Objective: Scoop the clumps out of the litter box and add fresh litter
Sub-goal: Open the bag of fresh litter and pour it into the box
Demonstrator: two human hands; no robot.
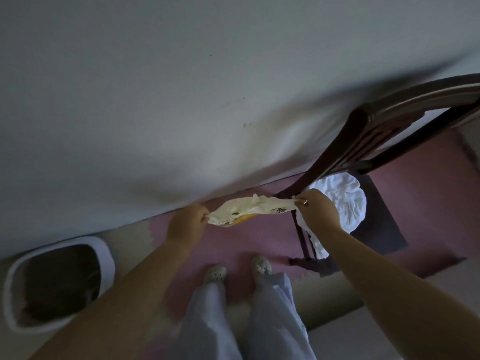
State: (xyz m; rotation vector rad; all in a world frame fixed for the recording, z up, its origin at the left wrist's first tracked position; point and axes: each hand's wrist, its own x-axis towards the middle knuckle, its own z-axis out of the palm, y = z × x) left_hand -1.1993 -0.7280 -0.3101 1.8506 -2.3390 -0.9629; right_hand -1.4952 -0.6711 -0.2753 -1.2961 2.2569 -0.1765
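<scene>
I stand over a pink rug and hold a thin pale plastic bag [249,209] with dark print, stretched between both hands at about waist height. My left hand [188,218] pinches its left end and my right hand [315,207] pinches its right end. Something yellow shows at the bag's lower edge. The litter box [58,284], white-rimmed with a dark inside, sits on the floor at the lower left by the wall, apart from both hands. No scoop is visible.
A dark wooden chair [363,141] stands at the right with crumpled white cloth [345,201] on its seat, just behind my right hand. A white wall [155,100] fills the upper view. My feet in pale clogs [215,272] are on the pink rug [246,242].
</scene>
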